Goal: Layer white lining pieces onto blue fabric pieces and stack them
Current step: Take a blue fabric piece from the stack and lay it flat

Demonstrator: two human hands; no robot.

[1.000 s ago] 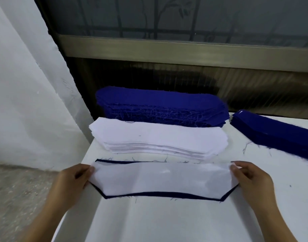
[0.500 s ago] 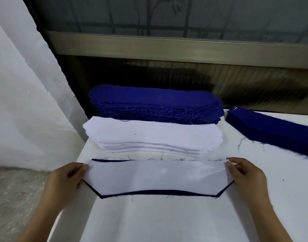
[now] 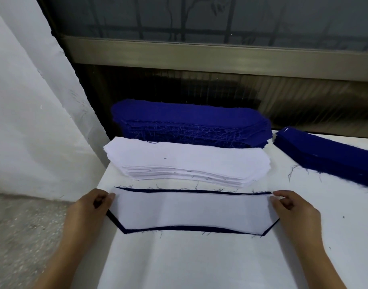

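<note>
A long white lining piece [image 3: 191,211] of thin cloth with slanted ends lies flat on a dark blue fabric piece [image 3: 187,228] of the same shape, at the near left of a white cloth-covered table [image 3: 199,265]. Only a narrow blue rim shows around the white, and it is wider on the near edge than on the far one. The left hand [image 3: 89,211] pinches the left end of the lining between thumb and curled fingers. The right hand [image 3: 293,211] pinches the right end the same way. I cannot tell whether either pinch also catches the blue layer.

From where I stand, the main risk is the two layers slipping apart. If only the lining is held, any lift or tug would drag it off the blue and undo the alignment. Uneven pulling from the two ends could skew or wrinkle the thin cloth.

A thick stack of white lining pieces [image 3: 185,161] sits just beyond the pair, near enough that a careless lift might brush its frayed front. A taller stack of blue pieces [image 3: 189,124] stands behind that, and a lower blue stack [image 3: 329,151] lies to the right. Loose dark threads [image 3: 291,172] on the table could get trapped between layers.
</note>
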